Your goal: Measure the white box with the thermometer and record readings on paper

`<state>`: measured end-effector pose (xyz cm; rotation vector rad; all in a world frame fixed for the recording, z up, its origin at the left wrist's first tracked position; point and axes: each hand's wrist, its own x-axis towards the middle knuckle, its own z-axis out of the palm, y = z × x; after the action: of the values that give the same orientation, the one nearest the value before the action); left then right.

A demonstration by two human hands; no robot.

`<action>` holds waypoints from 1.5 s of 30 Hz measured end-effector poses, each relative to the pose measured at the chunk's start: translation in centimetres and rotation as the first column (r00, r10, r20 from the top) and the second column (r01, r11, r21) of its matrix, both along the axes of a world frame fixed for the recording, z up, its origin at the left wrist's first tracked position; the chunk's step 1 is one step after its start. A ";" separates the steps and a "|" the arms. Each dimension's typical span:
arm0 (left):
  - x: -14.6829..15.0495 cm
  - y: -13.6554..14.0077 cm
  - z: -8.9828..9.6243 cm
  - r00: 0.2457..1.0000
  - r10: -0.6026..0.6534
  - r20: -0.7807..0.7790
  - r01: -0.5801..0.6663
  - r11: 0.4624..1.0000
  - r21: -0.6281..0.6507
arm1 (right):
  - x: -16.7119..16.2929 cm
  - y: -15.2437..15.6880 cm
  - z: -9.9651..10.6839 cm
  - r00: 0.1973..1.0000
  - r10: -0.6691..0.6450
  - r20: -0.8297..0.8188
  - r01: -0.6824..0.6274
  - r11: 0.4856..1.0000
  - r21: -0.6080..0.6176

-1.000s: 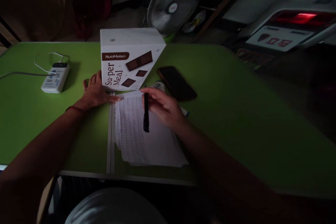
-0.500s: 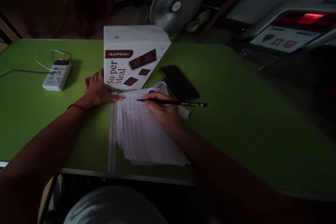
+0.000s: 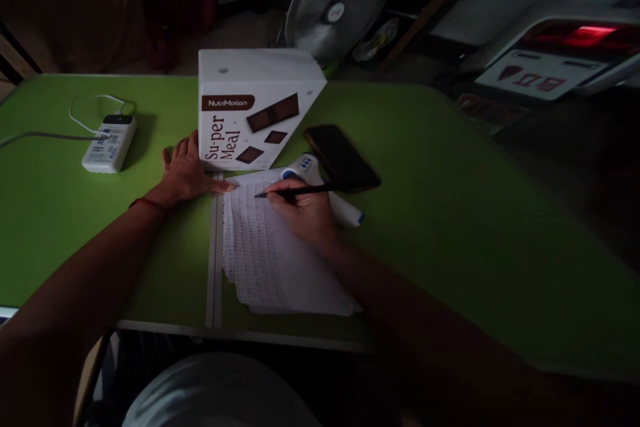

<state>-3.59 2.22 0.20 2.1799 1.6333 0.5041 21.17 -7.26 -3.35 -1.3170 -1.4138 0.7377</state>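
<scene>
My right hand grips a black pen, its tip over the upper part of a stack of paper sheets. Rows of small handwriting cover the left half of the top sheet; the right half looks blank. My left hand lies with fingers spread beside the lower left corner of a white NutriMotion box, its thumb on the papers' top left edge. Under and behind my right hand lies a white and blue device, partly hidden. A dark phone rests just beyond the pen.
A white power bank with a cable sits at the left on the green table. A metal seam strip runs beside the papers. Behind the table stand a fan and a vehicle's rear with a red light.
My right hand has shifted slightly left and down across the sheet, and the pen's back end has swung up. My left hand stays in place.
</scene>
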 end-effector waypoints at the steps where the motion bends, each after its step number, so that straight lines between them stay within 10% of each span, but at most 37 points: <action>1: 0.0 -0.1 0.1 1.000 0.004 -0.002 -0.004 1.000 -0.004 | 0.0 0.0 0.0 1.000 -0.001 -0.004 0.001 1.000 0.007; 45: 0.5 -0.8 1.5 0.994 0.027 -0.105 -0.030 0.999 -0.034 | 0.2 0.3 -0.4 0.995 -0.104 -0.008 0.104 0.993 0.052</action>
<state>-3.05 1.43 1.70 2.1933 1.7160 0.3723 21.34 -7.01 -3.76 -1.3368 -1.3410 0.6303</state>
